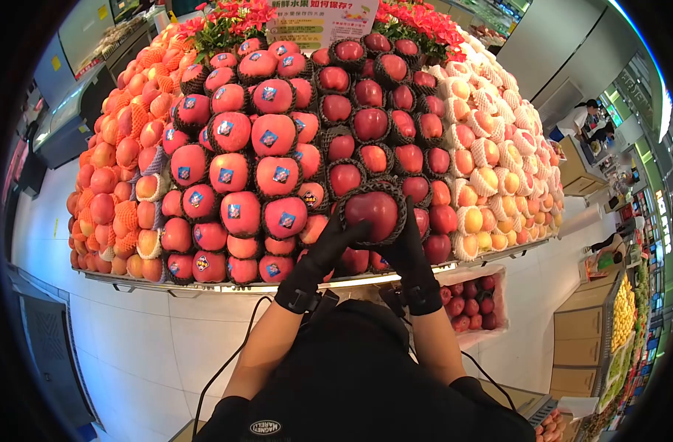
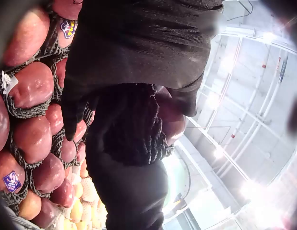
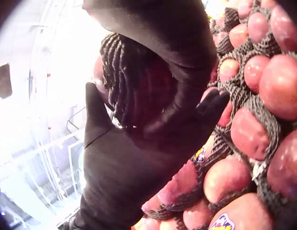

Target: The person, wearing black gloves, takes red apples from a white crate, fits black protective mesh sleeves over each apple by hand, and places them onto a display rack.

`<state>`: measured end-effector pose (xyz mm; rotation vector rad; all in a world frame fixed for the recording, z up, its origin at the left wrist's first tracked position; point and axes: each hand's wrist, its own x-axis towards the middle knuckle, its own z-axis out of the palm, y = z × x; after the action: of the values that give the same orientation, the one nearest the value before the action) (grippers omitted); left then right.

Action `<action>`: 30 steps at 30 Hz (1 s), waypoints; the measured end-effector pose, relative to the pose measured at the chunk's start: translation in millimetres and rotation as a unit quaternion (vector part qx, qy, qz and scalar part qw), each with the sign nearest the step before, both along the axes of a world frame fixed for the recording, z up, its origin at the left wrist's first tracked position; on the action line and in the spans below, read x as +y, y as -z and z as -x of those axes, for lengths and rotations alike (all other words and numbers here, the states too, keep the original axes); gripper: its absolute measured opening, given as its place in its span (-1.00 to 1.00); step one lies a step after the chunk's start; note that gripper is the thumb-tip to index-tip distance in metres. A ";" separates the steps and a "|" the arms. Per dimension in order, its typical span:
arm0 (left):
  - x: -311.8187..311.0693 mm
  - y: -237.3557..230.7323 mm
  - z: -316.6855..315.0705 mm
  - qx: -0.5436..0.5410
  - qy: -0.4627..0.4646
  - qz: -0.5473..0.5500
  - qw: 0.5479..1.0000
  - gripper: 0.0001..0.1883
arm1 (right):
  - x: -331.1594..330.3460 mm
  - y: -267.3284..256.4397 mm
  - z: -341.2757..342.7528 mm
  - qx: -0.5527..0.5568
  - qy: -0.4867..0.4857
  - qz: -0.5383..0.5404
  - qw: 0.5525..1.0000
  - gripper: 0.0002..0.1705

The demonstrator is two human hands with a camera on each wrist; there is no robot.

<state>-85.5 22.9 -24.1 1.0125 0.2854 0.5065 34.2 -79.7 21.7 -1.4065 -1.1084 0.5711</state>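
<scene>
Both hands, in black gloves, are raised in front of the fruit stand in the head view. Between them they hold a large dark red apple (image 1: 371, 216) with a black foam net round it. My left hand (image 1: 335, 249) grips its near left side, thumb over the front. The right hand (image 1: 406, 247) holds it from the right, fingers along the net. In the left wrist view, gloved fingers cover much of the apple (image 2: 173, 128) and its ribbed black net (image 2: 134, 139). The right wrist view shows the net (image 3: 116, 72) between two gloved hands.
Stickered red apples (image 1: 274, 136) are stacked left of the held one, dark red apples (image 1: 369, 124) behind it. Fruit in white nets (image 1: 491, 180) lies right, fruit in orange nets (image 1: 124, 221) far left. A box of dark apples (image 1: 469, 303) stands on the floor. Cables hang beside both arms.
</scene>
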 end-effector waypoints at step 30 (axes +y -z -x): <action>-8.7 2.7 -80.7 0.083 -0.028 -0.012 0.996 -0.48 | -5.6 13.6 -98.4 -0.207 0.001 0.107 0.973 0.18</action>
<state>-4.9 14.2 -26.9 1.0740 0.4582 0.4779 132.6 -85.3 8.1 -1.7662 -1.4048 0.4119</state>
